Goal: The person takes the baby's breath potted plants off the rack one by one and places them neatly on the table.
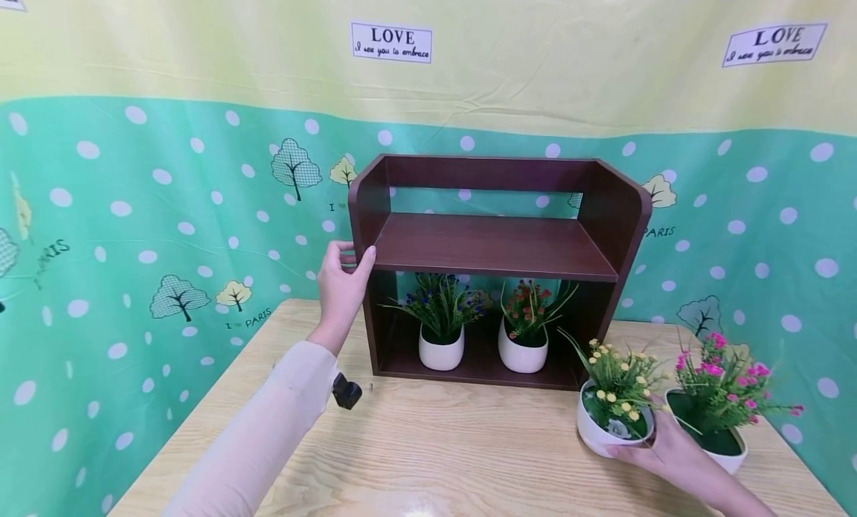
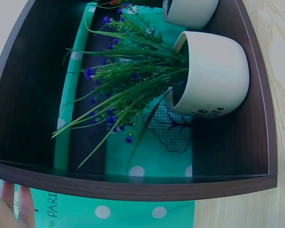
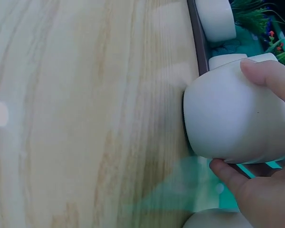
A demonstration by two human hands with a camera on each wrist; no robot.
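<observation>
My left hand (image 1: 342, 290) grips the left side panel of a dark brown two-tier shelf (image 1: 492, 243), its thumb at the front edge and fingers round the outside. At the right, my right hand (image 1: 669, 451) holds a white pot of yellow flowers (image 1: 617, 387) by its side, near the shelf's front right corner. The right wrist view shows thumb and finger spread across that pot (image 3: 232, 116), low over the tabletop. Inside the lower tier stand a white pot with blue-purple flowers (image 1: 442, 353) and another with red flowers (image 1: 524, 353).
A white pot of pink flowers (image 1: 726, 383) stands right behind my right hand. The light wooden table (image 1: 428, 442) runs under everything. A green and yellow printed curtain (image 1: 167, 227) hangs behind. A small black object (image 1: 347, 391) shows at the left cuff.
</observation>
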